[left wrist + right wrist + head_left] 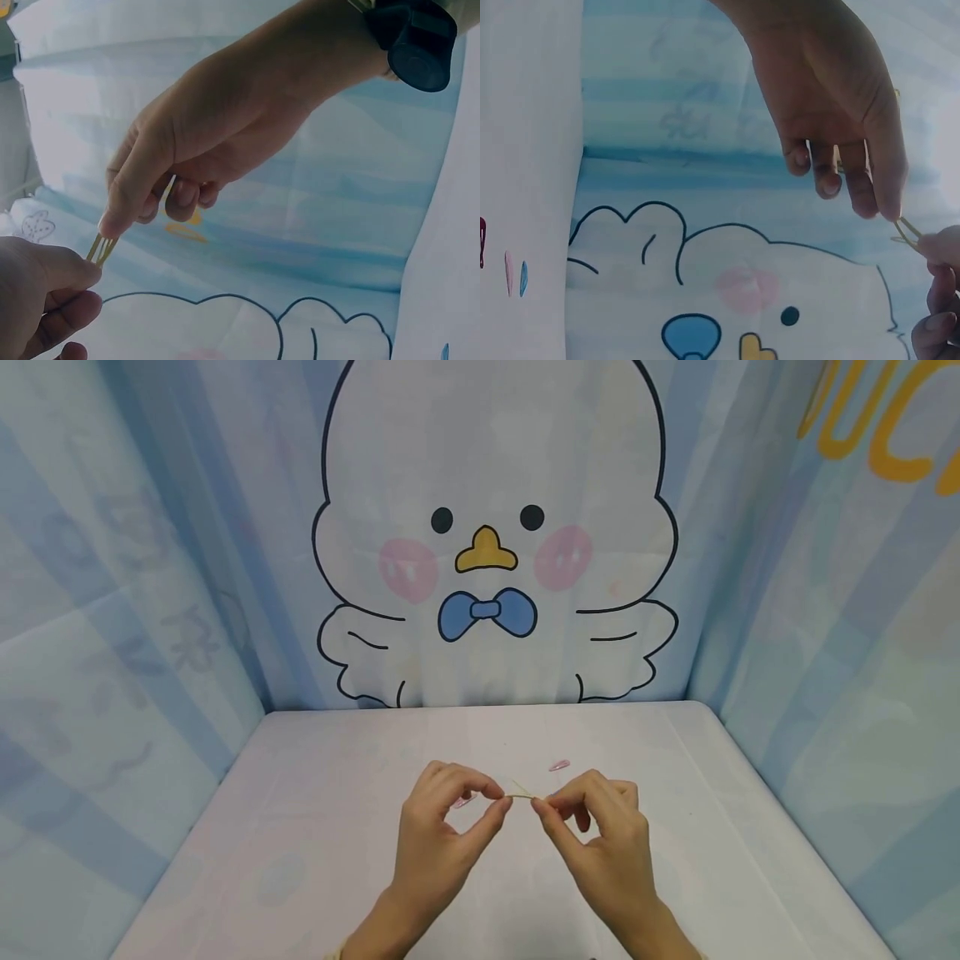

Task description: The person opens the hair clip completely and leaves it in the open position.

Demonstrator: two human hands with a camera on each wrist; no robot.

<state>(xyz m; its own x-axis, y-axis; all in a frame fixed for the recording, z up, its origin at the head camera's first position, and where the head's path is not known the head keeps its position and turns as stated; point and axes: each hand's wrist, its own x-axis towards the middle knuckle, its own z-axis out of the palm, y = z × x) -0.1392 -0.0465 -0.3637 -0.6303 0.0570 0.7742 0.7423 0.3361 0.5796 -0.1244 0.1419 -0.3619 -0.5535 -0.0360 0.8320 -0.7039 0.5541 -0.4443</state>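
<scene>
Thumb and fingertips of my left hand (442,827) pinch one end of a thin yellow snap hair clip (520,796). The other end is pinched by my right hand (611,835), so the clip spans the short gap between both hands above the table. Its narrow strips stand apart in the left wrist view, where the hair clip (103,247) reaches from one thumb to the other. In the right wrist view the clip (907,232) shows a spread, V-like shape. The fingertips hide both its ends.
On the white table (315,827) a pink hair clip (559,766) lies beyond the hands. Another pink clip (465,800) shows partly behind my left fingers. The right wrist view also shows a blue clip (523,278) and a dark red one (482,241). Printed curtains surround the table.
</scene>
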